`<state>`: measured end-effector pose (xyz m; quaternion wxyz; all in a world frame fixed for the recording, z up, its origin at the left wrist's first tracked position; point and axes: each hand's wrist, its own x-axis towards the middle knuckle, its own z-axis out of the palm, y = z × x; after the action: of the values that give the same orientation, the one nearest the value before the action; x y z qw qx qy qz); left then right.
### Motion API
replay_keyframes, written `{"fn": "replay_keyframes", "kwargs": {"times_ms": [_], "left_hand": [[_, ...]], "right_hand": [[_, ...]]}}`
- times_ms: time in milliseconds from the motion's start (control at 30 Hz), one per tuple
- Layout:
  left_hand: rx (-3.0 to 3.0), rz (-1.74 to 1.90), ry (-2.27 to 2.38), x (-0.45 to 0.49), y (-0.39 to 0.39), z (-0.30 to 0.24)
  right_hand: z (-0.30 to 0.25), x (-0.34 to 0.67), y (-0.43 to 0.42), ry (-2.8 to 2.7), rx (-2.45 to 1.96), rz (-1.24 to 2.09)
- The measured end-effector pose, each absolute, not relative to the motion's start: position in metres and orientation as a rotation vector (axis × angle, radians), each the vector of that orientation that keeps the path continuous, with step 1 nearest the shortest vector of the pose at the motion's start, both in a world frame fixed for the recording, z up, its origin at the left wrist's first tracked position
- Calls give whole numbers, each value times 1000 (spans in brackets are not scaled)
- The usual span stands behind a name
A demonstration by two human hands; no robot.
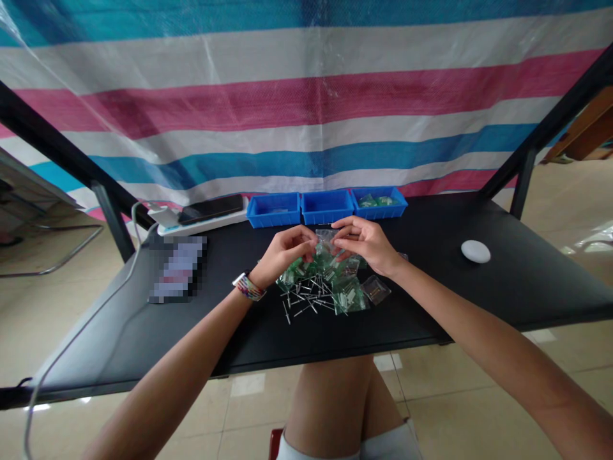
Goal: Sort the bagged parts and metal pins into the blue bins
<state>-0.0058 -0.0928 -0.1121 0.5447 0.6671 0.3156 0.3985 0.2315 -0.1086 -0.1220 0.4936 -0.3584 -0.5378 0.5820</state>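
Between my two hands a small clear plastic bag [326, 236] is held up by its sides, above a heap of other bags. My left hand [290, 250], with a watch and a woven bracelet [249, 285] at its wrist, pinches the left edge. Fingers of my right hand [368, 244] are closed at the right edge. Below lie green-tinted bags [350, 295] with pale small parts inside and a loose pile of pop rivets [311, 295]. Another small clear bag [376, 289] with tiny brass-coloured pieces rests to the right. The fingertips are partly hidden.
Three blue bins stand behind: a left bin [272, 220], a middle bin [327, 218] and a right bin [380, 212] with green bags. A power strip [205, 225] carrying a dark phone [213, 209], a blurred phone [179, 268], a cable and a white mouse [476, 251] share the black table.
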Motion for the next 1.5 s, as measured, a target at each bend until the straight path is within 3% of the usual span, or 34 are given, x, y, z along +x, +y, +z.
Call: {"fn": "replay_keyframes", "kwargs": {"times_ms": [467, 867, 1500], "left_hand": [[1653, 996, 768, -1, -97, -111], [1682, 1067, 774, -1, -99, -112], [1636, 1027, 759, -1, -100, -113]], "right_hand": [[-123, 231, -110, -1373, -896, 1389], [-122, 233, -112, -1315, -847, 1576], [-121, 238, -125, -1772, -770, 900]]}}
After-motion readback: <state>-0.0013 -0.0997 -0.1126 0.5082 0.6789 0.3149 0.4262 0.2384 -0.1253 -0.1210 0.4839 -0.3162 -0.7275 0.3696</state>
